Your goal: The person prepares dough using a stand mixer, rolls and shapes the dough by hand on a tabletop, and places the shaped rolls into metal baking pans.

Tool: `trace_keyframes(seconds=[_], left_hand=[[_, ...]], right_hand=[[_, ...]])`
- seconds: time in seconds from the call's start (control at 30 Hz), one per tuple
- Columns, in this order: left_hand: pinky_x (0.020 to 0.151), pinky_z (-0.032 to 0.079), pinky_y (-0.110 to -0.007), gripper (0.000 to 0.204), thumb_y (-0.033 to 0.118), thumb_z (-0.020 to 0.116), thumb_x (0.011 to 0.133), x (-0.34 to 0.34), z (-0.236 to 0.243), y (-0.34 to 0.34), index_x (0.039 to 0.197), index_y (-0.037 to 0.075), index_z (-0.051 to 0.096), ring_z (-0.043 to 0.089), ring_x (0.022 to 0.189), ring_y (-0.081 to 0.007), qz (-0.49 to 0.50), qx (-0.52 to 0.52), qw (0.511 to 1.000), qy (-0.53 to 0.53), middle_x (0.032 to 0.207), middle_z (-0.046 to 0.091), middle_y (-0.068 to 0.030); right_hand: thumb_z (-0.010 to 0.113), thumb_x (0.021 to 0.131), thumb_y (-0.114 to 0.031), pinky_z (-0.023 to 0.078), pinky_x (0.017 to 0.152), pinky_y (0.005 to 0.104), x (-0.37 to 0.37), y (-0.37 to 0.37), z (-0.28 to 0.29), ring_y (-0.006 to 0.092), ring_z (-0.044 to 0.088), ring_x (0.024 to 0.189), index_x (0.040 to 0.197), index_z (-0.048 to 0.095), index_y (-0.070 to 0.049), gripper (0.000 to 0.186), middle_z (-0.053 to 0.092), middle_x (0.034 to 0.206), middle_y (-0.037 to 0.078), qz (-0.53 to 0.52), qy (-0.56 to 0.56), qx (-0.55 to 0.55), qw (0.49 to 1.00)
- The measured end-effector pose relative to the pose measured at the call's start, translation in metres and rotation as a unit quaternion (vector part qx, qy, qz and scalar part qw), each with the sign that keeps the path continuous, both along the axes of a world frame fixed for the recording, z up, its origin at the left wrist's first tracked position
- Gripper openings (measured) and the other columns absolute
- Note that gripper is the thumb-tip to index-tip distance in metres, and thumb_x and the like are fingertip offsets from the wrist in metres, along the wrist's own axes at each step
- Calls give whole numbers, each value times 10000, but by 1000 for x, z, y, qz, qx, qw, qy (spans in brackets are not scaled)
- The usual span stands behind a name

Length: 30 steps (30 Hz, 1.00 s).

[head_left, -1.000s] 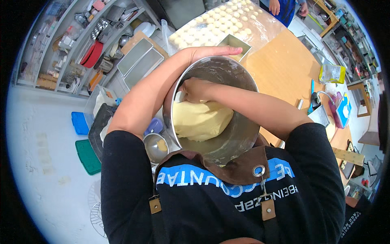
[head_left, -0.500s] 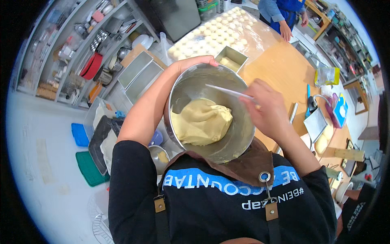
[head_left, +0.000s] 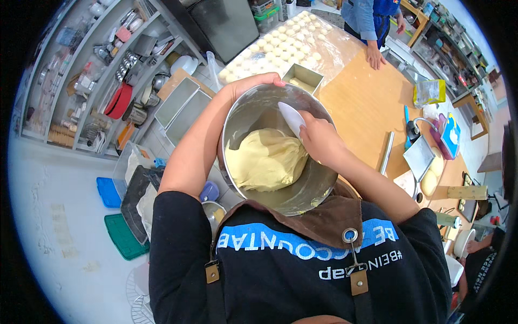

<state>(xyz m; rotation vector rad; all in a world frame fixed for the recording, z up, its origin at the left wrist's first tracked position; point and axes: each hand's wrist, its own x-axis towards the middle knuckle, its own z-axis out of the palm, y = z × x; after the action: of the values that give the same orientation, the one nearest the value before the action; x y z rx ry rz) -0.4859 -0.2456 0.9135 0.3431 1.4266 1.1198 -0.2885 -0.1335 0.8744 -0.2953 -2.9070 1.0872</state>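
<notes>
A deep metal mixing bowl [head_left: 312, 188] is tilted against my apron, with a lump of pale yellow dough [head_left: 267, 162] in it. My left arm curls round the bowl's outside, and my left hand [head_left: 258, 82] grips its far rim, the thumb over the edge. Inside the bowl my right hand [head_left: 322, 137] is closed on a white dough scraper [head_left: 291, 116]. The scraper's blade points up and away, just above the dough's right side. Smears of dough coat the bowl's inner wall.
Rows of dough balls [head_left: 280, 46] lie on plastic on the wooden table [head_left: 359, 97]. A loaf tin [head_left: 310, 75] stands just beyond the bowl. To the right are a metal rod [head_left: 387, 154] and a digital scale [head_left: 419, 158]. A co-worker's hand [head_left: 374, 55] rests on the table's far edge.
My right hand has moved left and down into the bowl, and the scraper has turned from nearly edge-on to showing its flat face. My left hand keeps its grip on the rim.
</notes>
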Motion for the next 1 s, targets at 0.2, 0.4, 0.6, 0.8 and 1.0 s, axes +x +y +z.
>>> trace_keyframes(seconds=[0.2,0.4,0.6,0.8,1.0], left_hand=[[691,454,-267,270,362,594,787,-4,-11,0,847,106,653,548,698,-120,-2,13,1000,-2,829,644,-20],[669,467,-282,304,366,595,787,-4,-5,-1,890,87,659,566,679,-132,-20,-5,999,35,832,650,-33],[663,476,-282,310,352,592,790,-4,-13,3,905,72,659,576,683,-149,-17,22,999,-23,853,655,-51],[700,463,-270,326,339,584,795,-9,-17,4,976,78,659,567,721,-137,-24,18,999,-25,875,653,-46],[713,459,-267,364,342,572,800,-1,-4,0,1031,73,654,562,730,-130,-10,15,1000,21,886,654,-38]], right_hand=[[472,883,-96,446,793,494,-15,-7,-9,432,583,889,1202,472,-5,332,616,932,267,-3,66,-22,998],[505,878,-83,468,723,447,-31,-15,-15,408,606,823,1162,523,-19,292,622,886,247,12,156,-100,983],[527,869,-47,484,662,382,-51,-30,-6,331,620,727,1092,585,-39,231,635,838,196,66,201,-192,958],[536,815,-3,507,682,385,-55,-48,-16,291,636,791,1048,619,-96,264,653,916,112,252,297,-116,914],[523,810,13,509,794,366,-13,-29,-6,261,631,924,1065,626,-121,307,650,1037,75,335,182,-40,924]])
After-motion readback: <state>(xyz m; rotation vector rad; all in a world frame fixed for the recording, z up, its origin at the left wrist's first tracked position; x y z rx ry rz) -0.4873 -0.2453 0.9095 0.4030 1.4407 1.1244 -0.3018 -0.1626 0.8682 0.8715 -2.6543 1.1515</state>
